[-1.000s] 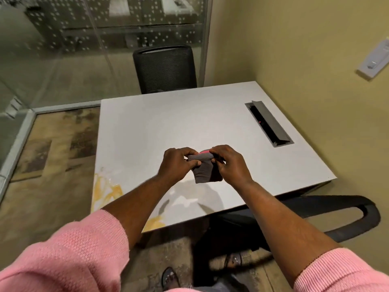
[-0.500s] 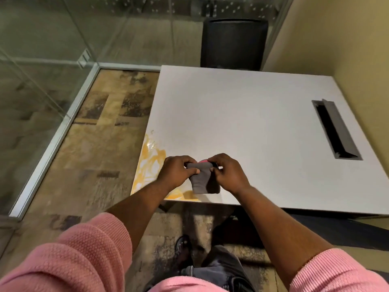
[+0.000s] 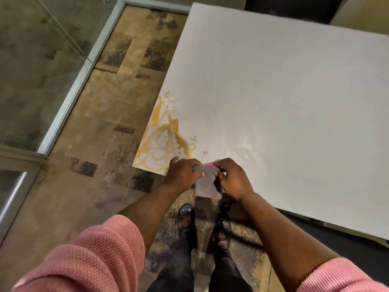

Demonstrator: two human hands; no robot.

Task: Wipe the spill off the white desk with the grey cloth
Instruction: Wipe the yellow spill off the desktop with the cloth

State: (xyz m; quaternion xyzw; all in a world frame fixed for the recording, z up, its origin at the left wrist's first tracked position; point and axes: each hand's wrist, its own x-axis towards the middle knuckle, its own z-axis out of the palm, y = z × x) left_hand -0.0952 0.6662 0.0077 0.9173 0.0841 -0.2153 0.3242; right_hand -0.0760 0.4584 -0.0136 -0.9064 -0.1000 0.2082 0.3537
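A small folded grey cloth [image 3: 207,186] with a pink edge hangs between my hands at the near edge of the white desk [image 3: 284,102]. My left hand [image 3: 183,173] pinches its top left corner and my right hand [image 3: 232,178] pinches its top right corner. A yellow-orange spill [image 3: 162,142] is smeared over the desk's near left corner, just left of and beyond my left hand. The cloth is apart from the spill.
A glass partition with a metal frame [image 3: 80,81] runs along the left. Patterned carpet [image 3: 109,144] lies beside the desk. My feet [image 3: 202,220] stand at the desk's near edge. A dark chair [image 3: 294,7] sits at the far side.
The view has swung down and left, so the spill now lies close to my hands. Both hands still hold the cloth, now nearer the desk's near left corner.
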